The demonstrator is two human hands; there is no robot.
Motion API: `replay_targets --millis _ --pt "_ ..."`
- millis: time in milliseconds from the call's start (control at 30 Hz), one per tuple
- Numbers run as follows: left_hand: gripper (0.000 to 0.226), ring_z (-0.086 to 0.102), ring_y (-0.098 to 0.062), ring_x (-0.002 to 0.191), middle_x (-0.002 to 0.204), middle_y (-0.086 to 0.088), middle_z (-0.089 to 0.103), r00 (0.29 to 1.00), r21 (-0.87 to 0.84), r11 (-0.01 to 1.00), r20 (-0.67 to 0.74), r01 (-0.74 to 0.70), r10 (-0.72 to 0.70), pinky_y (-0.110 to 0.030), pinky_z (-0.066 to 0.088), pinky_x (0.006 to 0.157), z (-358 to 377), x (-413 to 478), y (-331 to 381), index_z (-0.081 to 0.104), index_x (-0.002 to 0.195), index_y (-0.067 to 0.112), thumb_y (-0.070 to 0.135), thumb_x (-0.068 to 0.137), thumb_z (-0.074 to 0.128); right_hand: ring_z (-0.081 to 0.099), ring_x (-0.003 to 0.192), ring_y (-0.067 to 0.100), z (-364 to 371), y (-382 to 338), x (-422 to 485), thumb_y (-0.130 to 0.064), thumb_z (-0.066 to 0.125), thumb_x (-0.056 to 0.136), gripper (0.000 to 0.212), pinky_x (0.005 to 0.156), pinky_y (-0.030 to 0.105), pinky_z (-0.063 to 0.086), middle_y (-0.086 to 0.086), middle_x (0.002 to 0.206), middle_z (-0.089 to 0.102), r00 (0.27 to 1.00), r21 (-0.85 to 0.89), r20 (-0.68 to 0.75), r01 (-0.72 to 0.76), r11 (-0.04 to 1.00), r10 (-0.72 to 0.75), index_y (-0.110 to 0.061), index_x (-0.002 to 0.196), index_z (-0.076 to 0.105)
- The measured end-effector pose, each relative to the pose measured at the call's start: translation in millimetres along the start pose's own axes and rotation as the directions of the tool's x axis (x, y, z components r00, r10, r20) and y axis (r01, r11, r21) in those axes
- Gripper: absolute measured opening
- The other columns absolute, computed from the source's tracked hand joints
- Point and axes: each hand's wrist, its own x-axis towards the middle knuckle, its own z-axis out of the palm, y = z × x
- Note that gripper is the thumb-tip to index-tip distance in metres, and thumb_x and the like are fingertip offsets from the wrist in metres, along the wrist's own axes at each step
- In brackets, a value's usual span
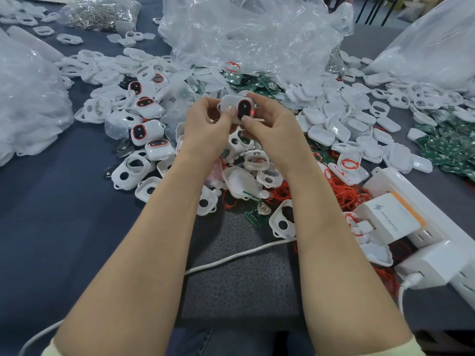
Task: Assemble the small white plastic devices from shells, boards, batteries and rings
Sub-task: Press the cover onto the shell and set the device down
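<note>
White device [237, 108] in fingertip grip, left hand [205, 128], right hand [270, 124]

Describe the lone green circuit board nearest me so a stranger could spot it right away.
Find the white power strip on the right and look left to the grey mat at the near edge. At the mat's far edge lies the green board, beside a white shell; unlike the heaped boards farther back, it is alone, metal battery clip up.

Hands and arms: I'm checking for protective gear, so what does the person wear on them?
No gloves, rings or watch on the left hand or right hand. Forearms are bare; pale yellow-green sleeves end near the elbows.
</note>
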Motion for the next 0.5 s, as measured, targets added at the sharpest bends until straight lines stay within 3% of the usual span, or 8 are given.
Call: replay_targets --millis 200,333,500 --pt "0.009 0.069 -0.021 0.091 0.098 -0.012 0.067 0.998 -0.123 0.991 0.027 0.051 -0.048 -0.03 0.057 0.085 -1.8 1.4 -2.8 0.058 0.104 0.006 0.01 0.096 0.057 0.066 0.101 0.017 0.0 -1.9 -2.2 -0.013 0.061 0.091 0.04 0.091 0.041 0.055 0.004 0.114 0.066 1.0 -0.013 -0.017 0.011 1.0 -0.011 -0.018 0.13 0.054" --pt "0.002 0.068 -0.027 0.1 0.108 -0.019 0.065 0.998 -0.113 0.992 0.02 0.062 -0.06 -0.034 0.057 0.089 -1.3 1.8 -3.5 0.058 0.095 0.01 0.009 0.095 0.057 0.066 0.102 0.018 0.6 -2.0 -2.5 -0.014 0.062 0.091 0.038 0.092 0.041 0.054 0.006 0.114 0.065 1.0 -0.012 -0.018 0.008 1.0 -0.008 -0.019 0.129 0.055" --pt "0.004 0.069 -0.016 0.086 0.093 -0.007 0.067 0.998 -0.192 0.98 0.035 0.051 -0.045 -0.025 0.057 0.08 -1.9 0.9 -3.6 0.06 0.098 0.009 0.009 0.095 0.059 0.068 0.093 0.016 1.0 -2.6 -2.0 -0.014 0.061 0.091 0.038 0.088 0.038 0.056 0.001 0.102 0.069 0.999 0.0 -0.043 0.011 1.0 -0.011 -0.02 0.128 0.056"
